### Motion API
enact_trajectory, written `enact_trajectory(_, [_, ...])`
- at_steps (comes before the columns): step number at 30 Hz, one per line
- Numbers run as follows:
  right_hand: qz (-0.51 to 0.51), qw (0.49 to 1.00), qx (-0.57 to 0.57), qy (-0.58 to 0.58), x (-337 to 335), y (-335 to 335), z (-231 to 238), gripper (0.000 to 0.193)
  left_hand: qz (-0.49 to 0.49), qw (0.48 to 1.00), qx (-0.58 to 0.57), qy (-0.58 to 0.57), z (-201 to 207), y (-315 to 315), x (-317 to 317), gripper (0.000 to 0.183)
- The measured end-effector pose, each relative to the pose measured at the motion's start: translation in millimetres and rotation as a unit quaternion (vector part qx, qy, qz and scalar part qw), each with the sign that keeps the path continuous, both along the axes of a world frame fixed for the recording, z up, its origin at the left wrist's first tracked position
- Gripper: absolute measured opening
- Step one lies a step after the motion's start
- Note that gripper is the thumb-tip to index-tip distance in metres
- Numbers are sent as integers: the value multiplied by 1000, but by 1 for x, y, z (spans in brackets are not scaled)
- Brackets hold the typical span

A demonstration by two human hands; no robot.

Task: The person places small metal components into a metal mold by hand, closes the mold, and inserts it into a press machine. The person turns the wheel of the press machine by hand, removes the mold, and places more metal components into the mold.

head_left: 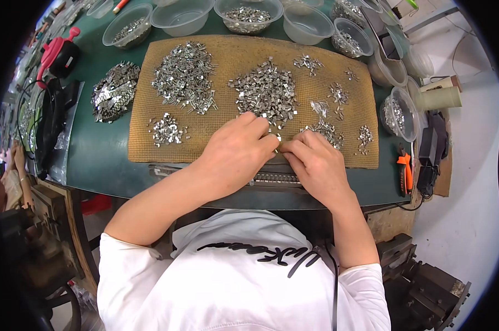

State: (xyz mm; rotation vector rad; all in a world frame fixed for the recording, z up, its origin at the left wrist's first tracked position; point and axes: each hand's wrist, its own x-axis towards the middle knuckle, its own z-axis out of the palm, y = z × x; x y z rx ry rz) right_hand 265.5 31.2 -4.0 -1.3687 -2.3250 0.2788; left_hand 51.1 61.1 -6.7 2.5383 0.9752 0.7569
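Observation:
My left hand (240, 148) and my right hand (314, 161) meet fingertip to fingertip over the near edge of a tan textured mat (233, 49). Both are closed in a pinch around small shiny metal pieces (278, 138), partly hidden by the fingers. Just beyond my left hand lies a heap of small square metal links (267, 91). A smaller pile of metal bits (328, 132) spreads beside my right fingers. Below the hands, along the mat's near edge, runs a dark metal bar with a row of links (277, 177).
Farther left on the mat is a large pile of metal pieces (184, 77), with a small one (167, 131) nearer. A coil of linked metal strip (115, 91) sits left of the mat. Plastic bowls (248, 15) line the back. Orange-handled pliers (405, 170) lie at right.

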Motion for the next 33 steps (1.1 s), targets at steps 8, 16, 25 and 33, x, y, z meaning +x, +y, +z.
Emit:
enact_trajectory(8, [-7,999,-1,45,4,-2,-5,10,-3,1000,17,19,-12,5,7,16])
enact_trajectory(16, [5,1000,9,-1,8,-1,-2,9,-11,998,60,20,-14,1,13,12])
enact_trajectory(25, [58,990,-73,107,41,-25,6,14,19,999,8,-32,-6,-8,2,14])
enact_trajectory(33, [88,993,-48,54,42,-25,10,13,102,986,-106,-80,0,-26,-16,17])
